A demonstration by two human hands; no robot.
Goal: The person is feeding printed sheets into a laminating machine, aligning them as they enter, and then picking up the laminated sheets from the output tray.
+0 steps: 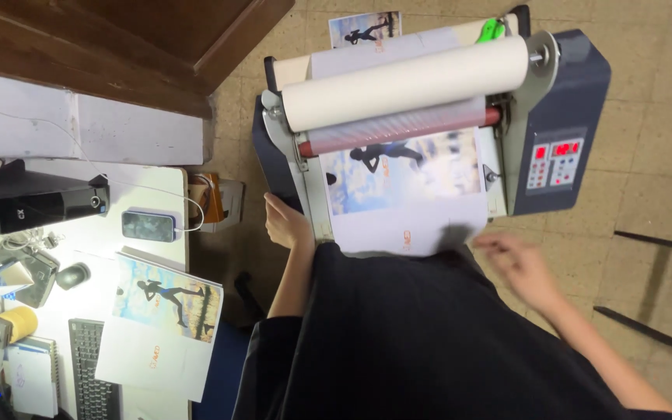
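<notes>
The big laminating machine (429, 124) sits on the tiled floor (655, 202), and everything here is told from it. A printed sheet (406, 183) with a dark running figure lies on the machine's feed tray, just below the red roller (402, 134), with its top edge going in under that roller. Above the red roller is a fat white film roll (406, 82). The left hand (285, 222) rests at the machine's left side, touching the rail by the lower left corner of the sheet; its fingers look curled together, but I cannot tell if they pinch anything. The right hand (519, 260) is in the air near the lower right corner of the sheet, not touching it. It is blurry, with the fingers a little spread. What could go wrong? The sheet could go in crooked, because only one side has a hand by it, and then it may wrinkle or get bubbles. Fingers or the dark sleeve could get too close to the red roller and be pulled or burned, since it may be hot. Another print (363, 29) lies on the floor behind the machine, and more prints (165, 327) lie on the white desk (161, 183) well to the machine's left.
</notes>
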